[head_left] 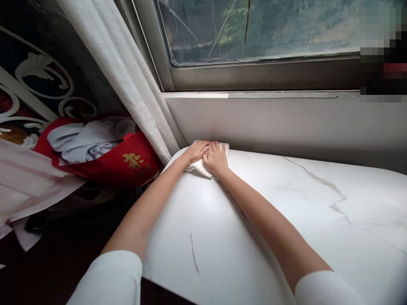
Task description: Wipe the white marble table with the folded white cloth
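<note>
A small white cloth (197,168) lies at the far left corner of a white marble tabletop (286,212), close to the wall under the window. My left hand (196,151) lies flat on the cloth with its fingers stretched out. My right hand (215,158) rests beside it, also flat on the cloth, fingers together and extended. The two hands touch side by side and cover most of the cloth.
A pale curtain (127,76) hangs just left of the hands. A window (254,29) and grey sill (270,95) run above the table. A red bag (121,163) with grey fabric sits left, beside a dark ornate panel (41,76).
</note>
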Action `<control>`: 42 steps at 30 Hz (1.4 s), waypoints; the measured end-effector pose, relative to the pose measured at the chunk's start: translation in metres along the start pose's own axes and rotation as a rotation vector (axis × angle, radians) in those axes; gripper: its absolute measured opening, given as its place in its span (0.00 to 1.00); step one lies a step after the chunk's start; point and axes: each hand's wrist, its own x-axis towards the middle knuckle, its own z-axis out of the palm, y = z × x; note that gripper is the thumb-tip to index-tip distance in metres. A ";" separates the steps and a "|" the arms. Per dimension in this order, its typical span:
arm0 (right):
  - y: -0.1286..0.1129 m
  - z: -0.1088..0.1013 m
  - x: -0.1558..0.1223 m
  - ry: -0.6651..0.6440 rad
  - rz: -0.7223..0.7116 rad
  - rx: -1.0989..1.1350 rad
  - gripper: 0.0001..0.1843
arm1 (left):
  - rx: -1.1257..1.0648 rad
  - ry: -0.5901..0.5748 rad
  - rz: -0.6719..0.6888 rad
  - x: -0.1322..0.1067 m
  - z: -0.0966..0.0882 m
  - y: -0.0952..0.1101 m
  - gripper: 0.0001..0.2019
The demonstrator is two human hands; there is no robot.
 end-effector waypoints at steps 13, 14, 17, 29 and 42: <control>-0.064 -0.004 -0.057 -0.051 -0.135 0.080 0.34 | 0.004 0.002 -0.025 -0.103 -0.022 0.000 0.26; -0.072 -0.007 -0.071 -0.054 -0.158 0.092 0.34 | 0.005 -0.003 -0.016 -0.121 -0.025 0.005 0.27; -0.093 -0.021 -0.116 -0.076 -0.252 0.134 0.34 | 0.020 0.006 -0.011 -0.179 -0.033 0.028 0.27; -0.103 -0.052 -0.173 -0.222 -0.415 0.235 0.34 | 0.082 0.030 -0.141 -0.250 -0.034 0.088 0.26; -0.009 -0.016 -0.023 -0.153 -0.092 0.016 0.32 | -0.006 0.071 -0.156 -0.037 -0.004 0.036 0.23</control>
